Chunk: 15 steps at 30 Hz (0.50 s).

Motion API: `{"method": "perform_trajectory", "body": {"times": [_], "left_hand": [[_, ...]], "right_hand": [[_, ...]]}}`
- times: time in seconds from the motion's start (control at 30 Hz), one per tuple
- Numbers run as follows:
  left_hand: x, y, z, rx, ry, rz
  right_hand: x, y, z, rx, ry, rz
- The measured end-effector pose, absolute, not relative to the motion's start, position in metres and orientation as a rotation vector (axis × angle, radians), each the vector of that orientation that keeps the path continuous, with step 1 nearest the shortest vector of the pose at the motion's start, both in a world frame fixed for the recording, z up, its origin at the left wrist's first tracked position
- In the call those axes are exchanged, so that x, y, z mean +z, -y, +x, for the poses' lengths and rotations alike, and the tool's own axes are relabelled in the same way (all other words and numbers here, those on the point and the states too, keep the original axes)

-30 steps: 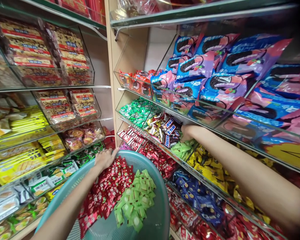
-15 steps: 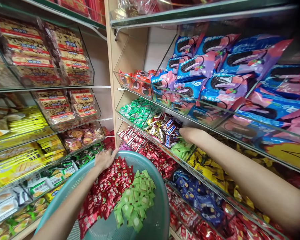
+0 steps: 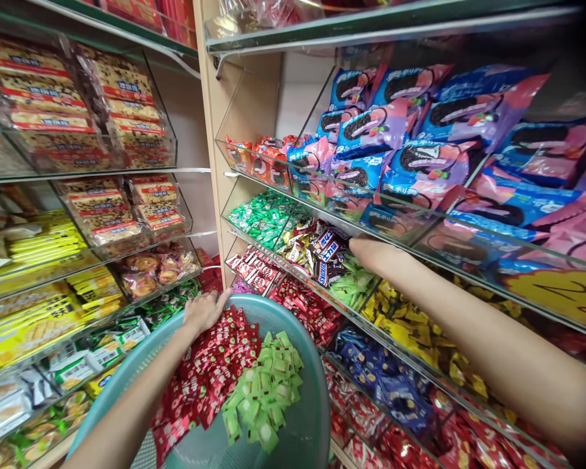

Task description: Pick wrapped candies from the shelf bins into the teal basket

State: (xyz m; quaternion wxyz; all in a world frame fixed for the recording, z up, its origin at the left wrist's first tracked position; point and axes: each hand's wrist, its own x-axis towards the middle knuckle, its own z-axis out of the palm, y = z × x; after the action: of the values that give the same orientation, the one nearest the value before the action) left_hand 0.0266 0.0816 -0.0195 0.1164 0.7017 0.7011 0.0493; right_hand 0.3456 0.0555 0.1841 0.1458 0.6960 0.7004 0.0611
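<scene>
A teal plastic basket (image 3: 317, 365) holds a heap of red packets (image 3: 209, 365) and a pile of light green packets (image 3: 264, 391). My left hand (image 3: 206, 311) grips the basket's far left rim, thumb pointing right. Under the shelf of blue and pink cookie packs (image 3: 371, 127), my right hand (image 3: 364, 251) reaches into a compartment with light green packets (image 3: 351, 285), beside dark Snickers bars (image 3: 325, 254). Its fingers are hidden behind the shelf and packets, so what they hold cannot be seen.
Green sweets (image 3: 261, 218) lie left of the bars, yellow packets (image 3: 410, 326) to the right, blue packets (image 3: 385, 378) lower down. Shelves at left hold wrapped cakes (image 3: 110, 208) and yellow packs (image 3: 34, 326). A wooden upright (image 3: 212, 163) stands between the two shelf units.
The view has shifted slightly, so the shelves sit a little further left. My right hand remains in the compartment, a bit further left and up in view. My left hand stays on the rim.
</scene>
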Motion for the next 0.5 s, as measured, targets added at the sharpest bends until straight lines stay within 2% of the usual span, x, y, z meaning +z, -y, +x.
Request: {"method": "perform_trajectory", "body": {"times": [0.27, 0.37, 0.5], "left_hand": [[-0.016, -0.081, 0.029, 0.133, -2.040, 2.060], [-0.014, -0.081, 0.031, 0.127, -2.032, 2.065], [-0.013, -0.081, 0.030, 0.123, -2.038, 2.059]], "right_hand": [[0.195, -0.012, 0.321, 0.375, -1.970, 1.934], [0.195, 0.011, 0.308, 0.494, -2.082, 1.791], [0.180, 0.035, 0.295, 0.444, -2.355, 1.626]]}}
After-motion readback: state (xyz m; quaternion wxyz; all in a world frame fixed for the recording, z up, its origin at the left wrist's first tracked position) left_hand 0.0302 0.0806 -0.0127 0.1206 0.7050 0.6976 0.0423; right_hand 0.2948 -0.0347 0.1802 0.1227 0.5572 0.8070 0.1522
